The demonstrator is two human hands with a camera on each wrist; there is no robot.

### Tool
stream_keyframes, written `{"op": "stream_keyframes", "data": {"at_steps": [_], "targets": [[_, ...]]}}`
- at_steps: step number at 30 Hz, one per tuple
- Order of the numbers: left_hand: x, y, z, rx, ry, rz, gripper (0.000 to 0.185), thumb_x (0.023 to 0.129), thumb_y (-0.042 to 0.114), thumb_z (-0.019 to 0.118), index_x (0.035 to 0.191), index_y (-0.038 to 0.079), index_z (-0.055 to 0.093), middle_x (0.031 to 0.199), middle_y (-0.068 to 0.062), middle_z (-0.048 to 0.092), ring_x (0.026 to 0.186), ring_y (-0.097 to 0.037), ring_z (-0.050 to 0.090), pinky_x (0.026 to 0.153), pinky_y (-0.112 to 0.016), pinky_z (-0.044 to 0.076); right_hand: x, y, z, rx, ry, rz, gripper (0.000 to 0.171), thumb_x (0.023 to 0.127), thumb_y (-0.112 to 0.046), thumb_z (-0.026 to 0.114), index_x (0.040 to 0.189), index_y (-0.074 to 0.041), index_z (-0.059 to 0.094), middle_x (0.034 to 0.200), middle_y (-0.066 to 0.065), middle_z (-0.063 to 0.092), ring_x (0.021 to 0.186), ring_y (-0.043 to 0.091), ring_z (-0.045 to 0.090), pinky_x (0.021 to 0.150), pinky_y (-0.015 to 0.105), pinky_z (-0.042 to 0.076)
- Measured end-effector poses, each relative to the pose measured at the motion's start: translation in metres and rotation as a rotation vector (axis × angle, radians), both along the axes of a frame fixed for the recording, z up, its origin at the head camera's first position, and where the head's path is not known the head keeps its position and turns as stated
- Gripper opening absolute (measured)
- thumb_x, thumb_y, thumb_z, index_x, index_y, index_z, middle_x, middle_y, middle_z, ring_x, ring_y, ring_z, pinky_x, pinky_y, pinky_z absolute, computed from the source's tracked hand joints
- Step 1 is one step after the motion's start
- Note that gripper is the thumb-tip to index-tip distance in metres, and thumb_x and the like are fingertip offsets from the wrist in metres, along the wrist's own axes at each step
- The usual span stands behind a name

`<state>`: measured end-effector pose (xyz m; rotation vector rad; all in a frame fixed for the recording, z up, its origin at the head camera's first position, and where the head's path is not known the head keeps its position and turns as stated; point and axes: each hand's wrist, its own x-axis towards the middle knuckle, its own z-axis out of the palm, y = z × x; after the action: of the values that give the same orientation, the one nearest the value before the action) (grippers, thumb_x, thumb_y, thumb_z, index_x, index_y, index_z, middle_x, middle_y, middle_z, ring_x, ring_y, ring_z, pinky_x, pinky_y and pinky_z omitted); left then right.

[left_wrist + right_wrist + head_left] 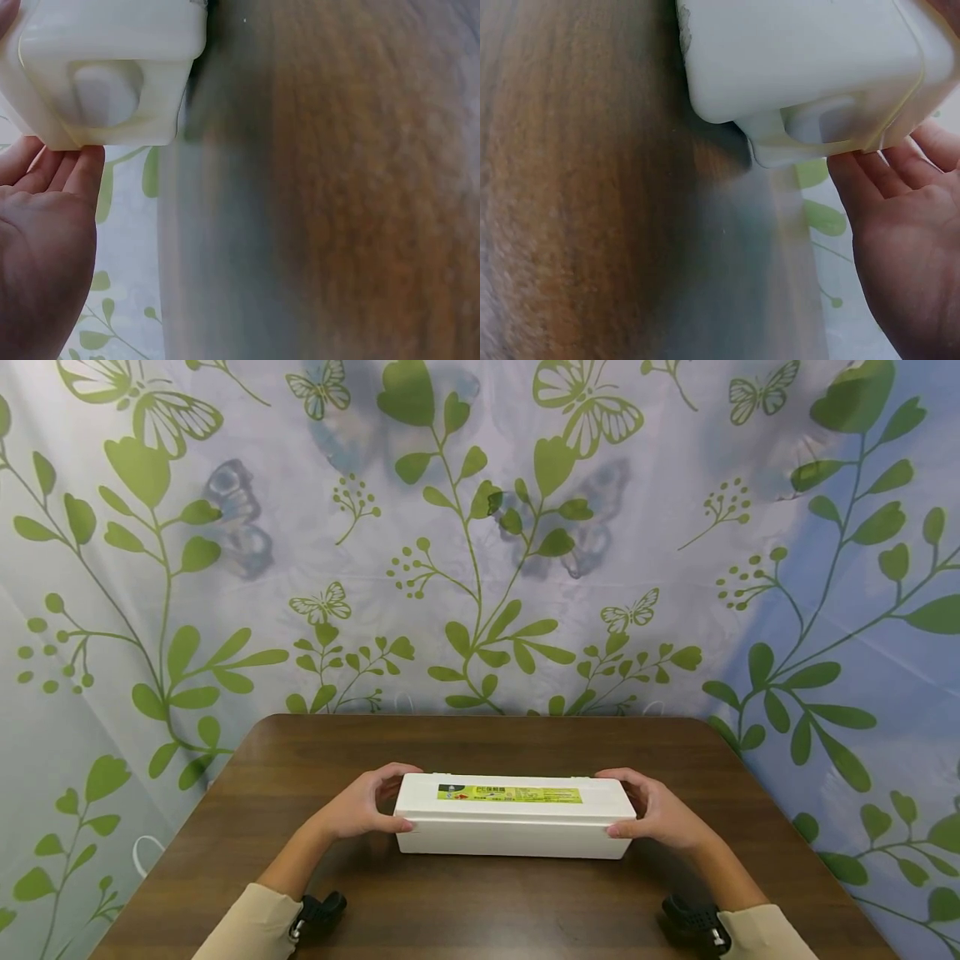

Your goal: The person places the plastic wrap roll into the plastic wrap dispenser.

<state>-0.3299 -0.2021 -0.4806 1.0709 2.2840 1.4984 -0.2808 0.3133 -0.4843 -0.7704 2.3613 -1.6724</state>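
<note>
A long white cling film box (517,839) with a yellow-green label (510,794) on its lid lies crosswise on the table. Its lid looks closed. My left hand (363,802) grips the left end, thumb on the front face and fingers round the back. At the opposite end, my right hand (666,810) holds it the same way. In the left wrist view, a cutout in the box's end shows a pale round roll end (105,94) inside. The right wrist view shows a similar roll end (821,120) in the other cutout.
The brown wooden table (510,910) has rounded far corners. Behind it hangs a pale curtain (345,543) printed with green leaves and butterflies. Black straps (318,912) are worn on both wrists, by the beige sleeves.
</note>
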Motion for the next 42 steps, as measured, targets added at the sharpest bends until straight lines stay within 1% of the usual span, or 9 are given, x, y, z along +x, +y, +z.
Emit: {"op": "stream_keyframes", "data": {"at_steps": [7, 15, 22, 24, 28, 31, 35, 37, 42], "targets": [[0.002, -0.001, -0.003, 0.022, 0.006, -0.018, 0.071, 0.083, 0.016, 0.086, 0.145, 0.013, 0.05, 0.143, -0.009, 0.056, 0.131, -0.018, 0.057, 0.109, -0.013, 0.039, 0.002, 0.0, -0.004, -0.048, -0.029, 0.021, 0.078, 0.083, 0.002, 0.077, 0.149, 0.007, 0.036, 0.13, 0.019, 0.059, 0.105, 0.02, 0.066, 0.08, 0.04, 0.062], [0.004, -0.001, -0.003, 0.023, -0.026, -0.022, 0.073, 0.084, 0.016, 0.085, 0.146, 0.01, 0.047, 0.146, -0.011, 0.054, 0.135, -0.022, 0.054, 0.109, -0.011, 0.039, 0.006, 0.001, -0.008, -0.044, -0.013, -0.005, 0.079, 0.082, 0.001, 0.08, 0.149, 0.001, 0.039, 0.131, 0.014, 0.059, 0.106, 0.019, 0.064, 0.081, 0.038, 0.061], [0.004, -0.003, -0.006, 0.056, -0.024, -0.029, 0.075, 0.083, 0.012, 0.085, 0.147, 0.008, 0.046, 0.146, -0.013, 0.054, 0.134, -0.012, 0.054, 0.11, -0.011, 0.038, 0.007, 0.003, -0.013, -0.091, -0.014, 0.037, 0.086, 0.082, 0.006, 0.078, 0.153, 0.006, 0.03, 0.136, 0.011, 0.056, 0.11, 0.017, 0.064, 0.083, 0.04, 0.061], [0.004, -0.003, -0.007, 0.063, -0.024, -0.027, 0.076, 0.083, 0.012, 0.086, 0.147, 0.007, 0.046, 0.146, -0.013, 0.054, 0.134, -0.012, 0.054, 0.11, -0.012, 0.038, 0.007, 0.003, -0.014, -0.093, -0.011, 0.045, 0.088, 0.082, 0.006, 0.078, 0.154, 0.007, 0.027, 0.138, 0.01, 0.055, 0.112, 0.016, 0.063, 0.084, 0.039, 0.061], [0.004, -0.004, -0.009, 0.066, -0.026, -0.035, 0.081, 0.08, 0.01, 0.088, 0.148, 0.008, 0.044, 0.147, -0.013, 0.052, 0.138, -0.019, 0.051, 0.112, -0.013, 0.038, 0.009, 0.003, -0.015, -0.094, -0.02, 0.051, 0.092, 0.082, 0.006, 0.078, 0.156, 0.006, 0.024, 0.142, 0.009, 0.052, 0.116, 0.015, 0.062, 0.087, 0.038, 0.06], [0.004, -0.006, -0.012, 0.048, -0.004, -0.042, 0.086, 0.078, 0.012, 0.09, 0.149, 0.008, 0.042, 0.149, -0.013, 0.05, 0.142, -0.027, 0.048, 0.113, -0.013, 0.036, 0.01, 0.002, -0.016, -0.087, -0.026, 0.046, 0.095, 0.081, 0.007, 0.079, 0.157, 0.005, 0.022, 0.143, 0.008, 0.05, 0.117, 0.014, 0.061, 0.087, 0.038, 0.06], [0.004, -0.007, -0.014, 0.026, 0.024, -0.049, 0.091, 0.077, 0.013, 0.091, 0.151, 0.009, 0.038, 0.151, -0.012, 0.047, 0.144, -0.031, 0.045, 0.114, -0.012, 0.034, 0.011, 0.001, -0.019, -0.078, -0.015, 0.037, 0.098, 0.079, 0.007, 0.081, 0.157, 0.004, 0.022, 0.144, 0.008, 0.049, 0.117, 0.014, 0.06, 0.087, 0.037, 0.06], [0.004, -0.007, -0.015, 0.028, 0.027, -0.06, 0.092, 0.077, 0.012, 0.091, 0.151, 0.009, 0.037, 0.151, -0.013, 0.046, 0.144, -0.028, 0.045, 0.114, -0.012, 0.033, 0.011, 0.001, -0.02, -0.071, -0.003, 0.033, 0.098, 0.079, 0.007, 0.081, 0.157, 0.002, 0.023, 0.144, 0.008, 0.048, 0.117, 0.014, 0.06, 0.088, 0.036, 0.06], [0.006, -0.005, -0.014, 0.041, 0.023, -0.071, 0.091, 0.077, 0.009, 0.09, 0.151, 0.01, 0.037, 0.15, -0.013, 0.046, 0.141, -0.011, 0.046, 0.114, -0.012, 0.033, 0.012, 0.0, -0.019, -0.062, 0.004, 0.02, 0.099, 0.078, 0.005, 0.082, 0.158, 0.001, 0.023, 0.145, 0.009, 0.048, 0.117, 0.013, 0.06, 0.088, 0.035, 0.06]]}}
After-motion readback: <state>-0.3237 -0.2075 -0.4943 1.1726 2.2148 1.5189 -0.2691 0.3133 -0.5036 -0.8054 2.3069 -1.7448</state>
